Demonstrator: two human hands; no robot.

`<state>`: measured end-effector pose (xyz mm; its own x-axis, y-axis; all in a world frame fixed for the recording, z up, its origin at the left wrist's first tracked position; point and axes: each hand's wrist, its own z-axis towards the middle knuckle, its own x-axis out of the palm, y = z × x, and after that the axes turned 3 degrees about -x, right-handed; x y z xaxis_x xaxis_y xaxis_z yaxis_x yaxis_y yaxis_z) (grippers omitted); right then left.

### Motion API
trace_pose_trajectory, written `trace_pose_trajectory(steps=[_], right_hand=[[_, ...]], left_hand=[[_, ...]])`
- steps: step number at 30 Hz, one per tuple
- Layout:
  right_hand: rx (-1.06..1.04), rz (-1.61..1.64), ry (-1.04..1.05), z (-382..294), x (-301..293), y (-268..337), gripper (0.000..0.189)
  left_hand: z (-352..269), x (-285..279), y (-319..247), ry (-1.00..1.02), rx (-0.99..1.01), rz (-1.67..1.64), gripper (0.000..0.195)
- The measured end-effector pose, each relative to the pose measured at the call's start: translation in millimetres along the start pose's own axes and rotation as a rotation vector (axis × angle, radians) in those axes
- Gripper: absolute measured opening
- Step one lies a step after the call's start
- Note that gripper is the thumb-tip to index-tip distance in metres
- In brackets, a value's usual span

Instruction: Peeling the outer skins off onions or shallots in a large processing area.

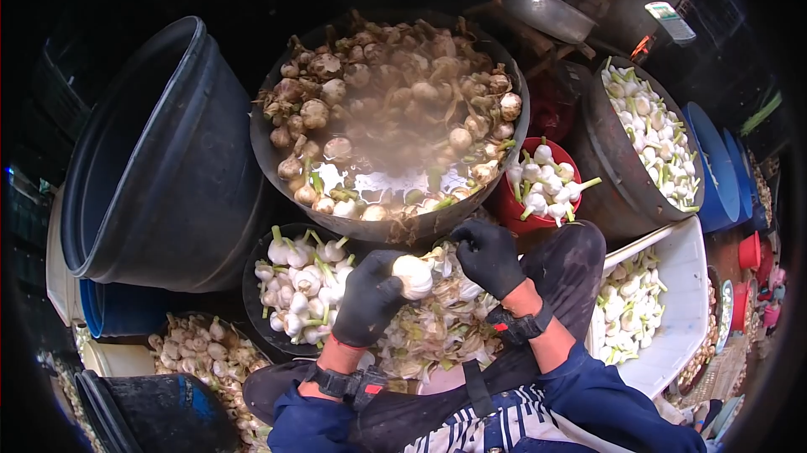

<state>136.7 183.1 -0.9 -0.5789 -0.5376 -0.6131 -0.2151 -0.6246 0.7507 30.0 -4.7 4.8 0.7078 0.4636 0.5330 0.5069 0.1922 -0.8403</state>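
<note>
My left hand point(372, 295), in a black glove, holds a white garlic bulb point(413, 277) with its fingers. Just right of the bulb is my right hand point(488, 254), also gloved, with bent fingers near the bulb's pale stem; whether it grips anything is unclear. Below both hands lies a heap of garlic skins and trimmings point(435, 333). A black basin of white garlic with green stems point(302, 289) stands to the left. Ahead, a large round tub point(378, 229) holds unpeeled, brownish garlic in murky water. White bulbs fill a red bucket point(514, 221) at its right.
A big dark barrel point(183, 201) leans at the left, above a blue tub point(120, 308) and a pile of garlic point(214, 352). At the right stand a dark barrel of garlic point(605, 150), a white crate point(681, 308) and blue basins point(712, 169). A metal bowl point(547, 12) lies farther back.
</note>
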Motion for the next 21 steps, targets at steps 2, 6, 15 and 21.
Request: trace_pose_trajectory(steps=[2, 6, 15, 21], right_hand=[[-0.120, 0.044, -0.054, 3, -7, 6, 0.017], [-0.258, 0.280, 0.140, 0, -17, 32, 0.023], [-0.275, 0.120, 0.108, -15, -6, 29, 0.023], [-0.393, -0.021, 0.077, -26, 4, 26, 0.013]], left_hand=[[1, -1, -1, 0.006, -0.039, -0.061, 0.040], [4, 3, -4, -0.027, -0.114, -0.087, 0.044], [3, 15, 7, -0.094, 0.049, 0.595, 0.053], [3, 11, -2, 0.035, -0.126, 0.839, 0.047]])
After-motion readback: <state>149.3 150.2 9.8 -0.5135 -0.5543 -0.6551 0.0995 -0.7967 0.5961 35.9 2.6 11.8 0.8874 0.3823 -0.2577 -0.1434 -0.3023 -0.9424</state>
